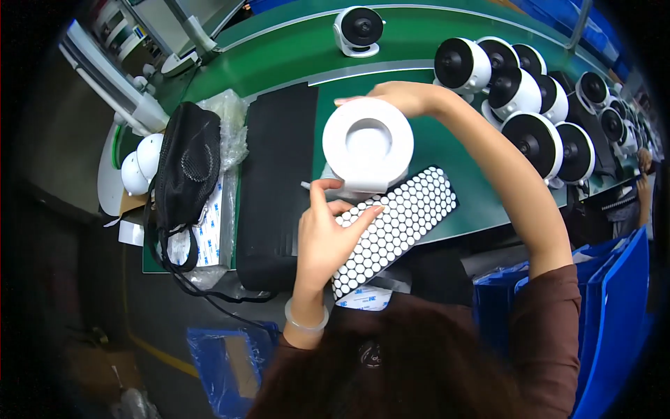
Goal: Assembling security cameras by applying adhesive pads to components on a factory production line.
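A white round device (pixel 401 150) is held over the bench with its ring-shaped base facing up. My right hand (pixel 398 98) reaches round to its far side and grips it; most of those fingers are hidden behind the device. Below it lies a slanted dark sheet covered in rows of round white pads (pixel 398 223). My left hand (pixel 324 237) has its thumb on top of this sheet, with other fingers partly hidden at its edge. The left index finger bends up to the near edge of the device.
Several white devices with black round faces (pixel 520 91) stand at the right; another (pixel 359 31) stands on the green surface behind. A black mat (pixel 276 174), a black mesh bag (pixel 188 164) and bubble wrap (pixel 230 129) lie left. Blue bins (pixel 607 300) stand at lower right.
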Demonstrator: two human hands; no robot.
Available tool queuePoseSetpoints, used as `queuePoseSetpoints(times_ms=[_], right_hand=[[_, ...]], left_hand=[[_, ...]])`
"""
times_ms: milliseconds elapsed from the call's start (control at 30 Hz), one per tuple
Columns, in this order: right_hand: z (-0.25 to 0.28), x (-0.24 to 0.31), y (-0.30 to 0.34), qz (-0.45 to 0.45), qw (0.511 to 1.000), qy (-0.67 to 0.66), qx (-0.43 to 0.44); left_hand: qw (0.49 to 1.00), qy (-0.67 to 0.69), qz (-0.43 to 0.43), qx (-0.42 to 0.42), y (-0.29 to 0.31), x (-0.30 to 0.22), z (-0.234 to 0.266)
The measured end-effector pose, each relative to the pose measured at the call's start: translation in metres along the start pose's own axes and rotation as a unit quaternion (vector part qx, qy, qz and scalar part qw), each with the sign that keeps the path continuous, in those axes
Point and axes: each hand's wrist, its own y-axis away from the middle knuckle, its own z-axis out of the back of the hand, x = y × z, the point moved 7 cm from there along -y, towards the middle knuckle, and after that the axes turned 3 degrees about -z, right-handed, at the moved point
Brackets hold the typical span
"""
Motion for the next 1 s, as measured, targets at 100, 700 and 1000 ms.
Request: queuePoseSetpoints(times_ms=[100,700,1000], right_hand=[[0.018,0.007,0.014,-0.056,0.994,0.024,-0.096],[-0.052,0.009,0.168,-0.056,0.936,-0.322,-0.133],[-0.045,0.052,0.173,0.124,0.960,-0.062,-0.242]], left_hand=[[1.000,-0.016,-0.012,-0.012,0.001,-0.004,0.003],[0.965,-0.154,-0.185,0.101,0.033,-0.052,-0.002],[0.992,0.071,-0.054,0.092,0.033,-0.036,-0.005]])
